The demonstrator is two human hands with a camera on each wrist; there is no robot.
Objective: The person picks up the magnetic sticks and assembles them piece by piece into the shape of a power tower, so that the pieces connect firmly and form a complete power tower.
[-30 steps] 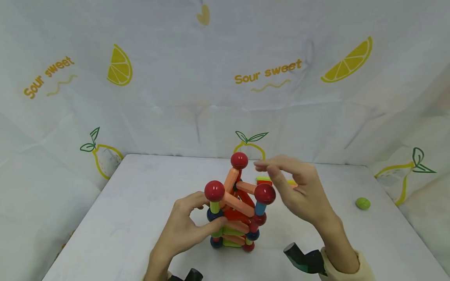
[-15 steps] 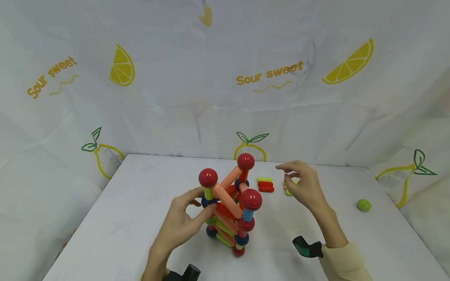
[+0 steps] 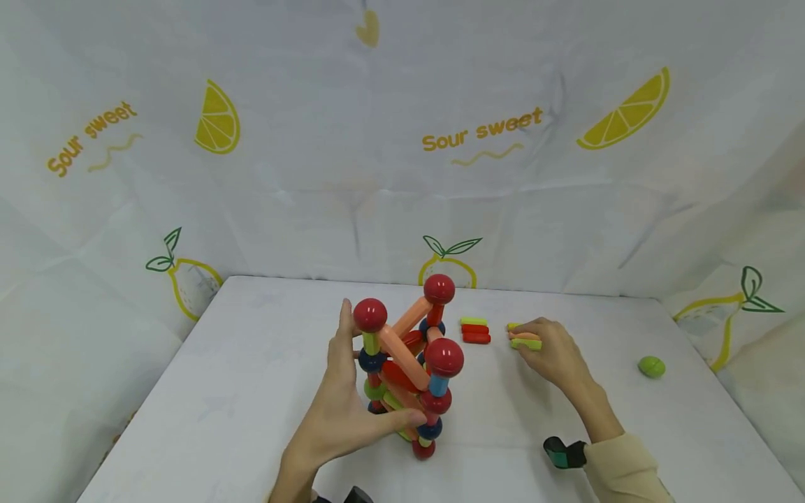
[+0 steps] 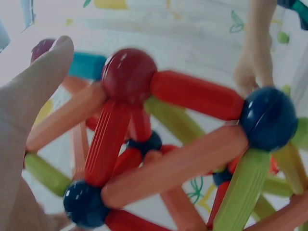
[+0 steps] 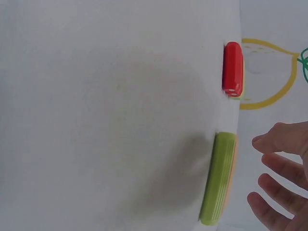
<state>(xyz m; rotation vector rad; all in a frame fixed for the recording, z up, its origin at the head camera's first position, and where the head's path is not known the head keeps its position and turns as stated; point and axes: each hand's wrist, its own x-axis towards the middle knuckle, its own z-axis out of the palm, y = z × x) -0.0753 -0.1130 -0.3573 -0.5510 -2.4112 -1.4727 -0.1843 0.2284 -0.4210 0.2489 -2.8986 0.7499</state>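
Note:
A tower of magnetic sticks and balls (image 3: pixel 402 356) stands on the white table in the head view, with red balls at its top. My left hand (image 3: pixel 342 405) is spread around its left and front, thumb stretched across the front. In the left wrist view that hand (image 4: pixel 29 110) lies along the left edge beside the sticks; contact is hard to tell. My right hand (image 3: pixel 556 355) is over a small group of magnetic sticks (image 3: pixel 525 344). The right wrist view has its fingers parted, with a gap between the hand (image 5: pixel 284 173) and the green stick (image 5: pixel 219 178).
Red and lime magnetic sticks (image 3: pixel 475 330) lie in a short row behind the tower. A green ball-like piece (image 3: pixel 651 367) sits near the table's right edge. A white cloth with lemon prints (image 3: pixel 390 140) hangs behind the table (image 3: pixel 239 363).
My right hand has moved from beside the tower's top, right and down to the sticks. The tower has turned slightly, and my left hand has gone from holding its left corner to spreading wide.

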